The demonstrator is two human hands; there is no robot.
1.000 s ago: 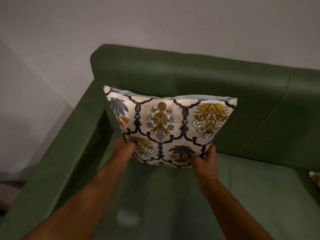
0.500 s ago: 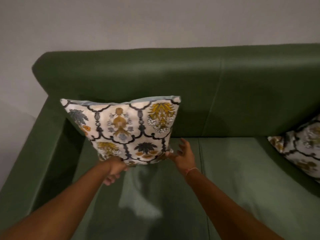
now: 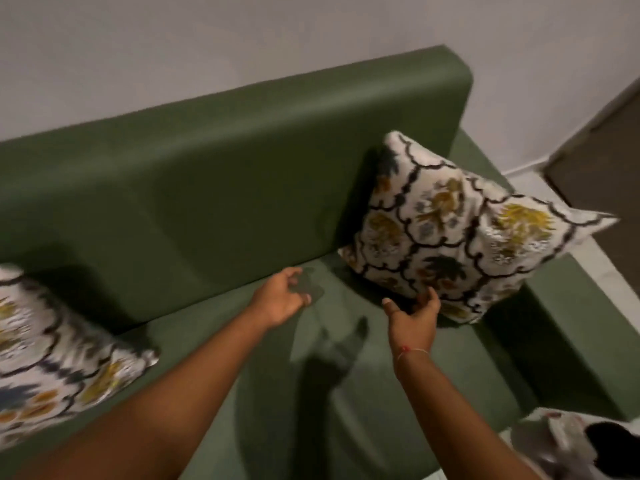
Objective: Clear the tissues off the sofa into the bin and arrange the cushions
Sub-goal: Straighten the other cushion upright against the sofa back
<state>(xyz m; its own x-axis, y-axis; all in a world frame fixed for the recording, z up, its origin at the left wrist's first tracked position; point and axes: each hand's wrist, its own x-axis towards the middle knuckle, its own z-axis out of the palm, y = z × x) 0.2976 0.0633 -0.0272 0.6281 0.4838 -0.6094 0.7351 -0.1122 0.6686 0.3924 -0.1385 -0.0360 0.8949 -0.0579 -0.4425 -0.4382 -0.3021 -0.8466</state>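
Both hands empty; R hand [image 3: 412, 318] fingers [image 3: 427, 297] spread, touching cushion [image 3: 446, 230].

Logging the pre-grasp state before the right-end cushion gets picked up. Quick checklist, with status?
1. Right-end cushion in reach: ok, right hand is at its lower edge.
2. Right hand open for grasp: ok, fingers spread.
3. Left hand free: ok, open above the seat, holding nothing.
4. Cushion seated square: not ok, tilted, one corner hanging over the armrest.
5. Left-end cushion placed: ok, leaning on the backrest.
6. Tissues cleared from seat: ok in the visible part; the bin is out of view.
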